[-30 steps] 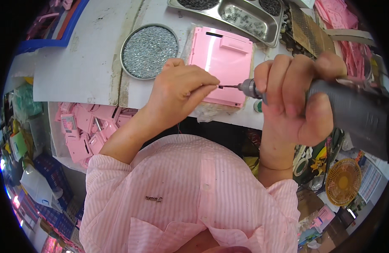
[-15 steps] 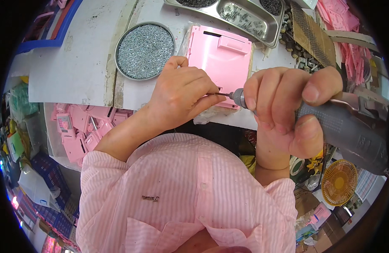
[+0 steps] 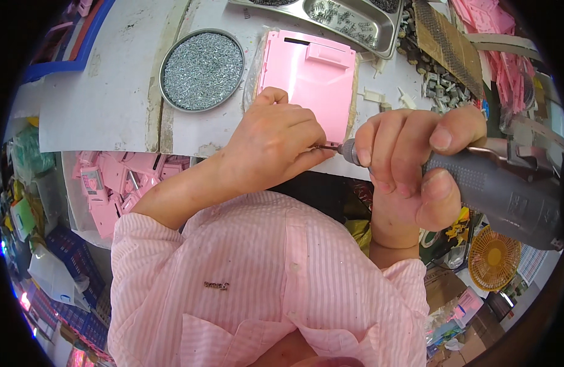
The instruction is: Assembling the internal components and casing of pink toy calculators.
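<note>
My right hand (image 3: 410, 162) is wrapped round a grey electric screwdriver (image 3: 499, 192), which lies nearly level and points left. Its thin bit (image 3: 326, 147) reaches the closed thumb and forefinger of my left hand (image 3: 276, 142). Whatever those fingers pinch at the bit's tip is hidden. Both hands are at the near edge of a pink plastic housing (image 3: 312, 82), which has a slot and a raised block on its far part. Left of the housing stands a round metal bowl (image 3: 162, 79) full of small silver screws (image 3: 203, 70).
A metal tray (image 3: 386, 46) with springs stands at the far edge. Small metal parts (image 3: 444, 92) and cardboard (image 3: 447, 43) lie at the right, beside stacked pink pieces (image 3: 505, 73). A bin of pink parts (image 3: 107, 183) sits below the table's left side. An orange basket (image 3: 493, 258) is low right.
Both hands and the screwdriver have drawn back slightly toward me relative to the pink housing. The bit now sits at the housing's near edge instead of over its surface. The view has shifted a little.
</note>
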A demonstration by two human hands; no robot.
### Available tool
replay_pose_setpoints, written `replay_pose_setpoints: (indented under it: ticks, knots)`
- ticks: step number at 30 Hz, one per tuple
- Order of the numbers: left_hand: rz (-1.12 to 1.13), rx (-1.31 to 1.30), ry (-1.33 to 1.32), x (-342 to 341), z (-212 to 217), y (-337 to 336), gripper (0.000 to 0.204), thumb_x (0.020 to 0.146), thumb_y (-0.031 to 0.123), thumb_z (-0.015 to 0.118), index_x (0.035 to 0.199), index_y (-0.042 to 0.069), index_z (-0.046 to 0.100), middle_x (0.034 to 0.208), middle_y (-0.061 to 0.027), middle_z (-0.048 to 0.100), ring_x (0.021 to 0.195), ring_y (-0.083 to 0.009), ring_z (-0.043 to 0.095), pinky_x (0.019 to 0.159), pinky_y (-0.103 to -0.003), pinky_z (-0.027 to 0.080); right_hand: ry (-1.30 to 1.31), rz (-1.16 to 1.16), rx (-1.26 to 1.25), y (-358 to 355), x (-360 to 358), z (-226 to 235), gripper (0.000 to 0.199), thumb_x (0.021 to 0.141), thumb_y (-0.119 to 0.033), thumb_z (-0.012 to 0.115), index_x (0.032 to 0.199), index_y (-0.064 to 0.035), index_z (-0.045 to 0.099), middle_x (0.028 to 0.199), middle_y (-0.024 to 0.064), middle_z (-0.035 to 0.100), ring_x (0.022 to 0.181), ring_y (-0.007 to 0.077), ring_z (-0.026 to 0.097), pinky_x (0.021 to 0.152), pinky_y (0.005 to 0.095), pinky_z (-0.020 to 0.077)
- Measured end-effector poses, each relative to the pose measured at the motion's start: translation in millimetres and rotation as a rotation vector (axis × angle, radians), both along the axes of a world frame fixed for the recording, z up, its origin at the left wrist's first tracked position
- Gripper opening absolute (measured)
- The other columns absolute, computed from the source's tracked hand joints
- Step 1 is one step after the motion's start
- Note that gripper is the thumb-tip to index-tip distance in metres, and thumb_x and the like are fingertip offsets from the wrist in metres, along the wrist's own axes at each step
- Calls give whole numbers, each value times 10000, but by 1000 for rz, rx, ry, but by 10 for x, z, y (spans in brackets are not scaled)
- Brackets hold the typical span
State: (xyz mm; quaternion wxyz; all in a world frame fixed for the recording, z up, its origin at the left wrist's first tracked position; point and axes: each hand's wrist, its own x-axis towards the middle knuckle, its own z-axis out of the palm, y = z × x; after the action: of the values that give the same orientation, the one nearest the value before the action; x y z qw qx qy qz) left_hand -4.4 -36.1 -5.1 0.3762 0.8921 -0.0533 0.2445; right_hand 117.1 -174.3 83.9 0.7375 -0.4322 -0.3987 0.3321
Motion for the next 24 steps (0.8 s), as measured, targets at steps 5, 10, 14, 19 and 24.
replay_pose_setpoints:
  ticks: [5, 10, 14, 19, 24]
  knots:
    - [-16, 49, 34, 68, 56, -32, 219, 748, 202, 805, 766, 118, 603, 708, -5, 569, 670, -198, 581, 770, -387, 387, -36, -16, 20, -99, 25, 42, 308, 947, -295, 653, 1148, -145, 475, 624, -31, 474, 524, 119, 451, 625, 332, 430]
    - [70, 83, -1, -33, -86, 122, 197, 762, 152, 809, 746, 111, 617, 692, -2, 598, 654, -187, 577, 752, -358, 407, -53, -79, 54, -297, 120, -79, 310, 927, -240, 668, 1116, -106, 462, 642, -4, 486, 535, 128, 451, 596, 336, 430]
    - [62, 8, 49, 45, -39, 64, 234, 777, 133, 803, 708, 89, 584, 643, -14, 552, 594, -212, 542, 653, -349, 381, -2, -101, 73, -343, 84, -394, 259, 908, -57, 629, 1079, -41, 435, 699, 49, 518, 580, 129, 468, 590, 335, 458]
    - [2, 12, 92, 129, -103, 6, 223, 820, 176, 747, 715, 89, 571, 637, -40, 533, 600, -238, 542, 636, -381, 378, -91, -173, -36, -303, -8, -488, 253, 917, -123, 651, 1041, -68, 437, 653, 39, 499, 553, 147, 472, 589, 354, 453]
    - [-27, -18, 142, 111, -92, 3, 174, 833, 204, 733, 781, 102, 601, 712, -26, 570, 678, -231, 574, 683, -390, 385, -179, -154, -40, -287, -52, -590, 225, 916, -114, 663, 985, -62, 455, 672, 64, 532, 568, 162, 506, 599, 354, 463]
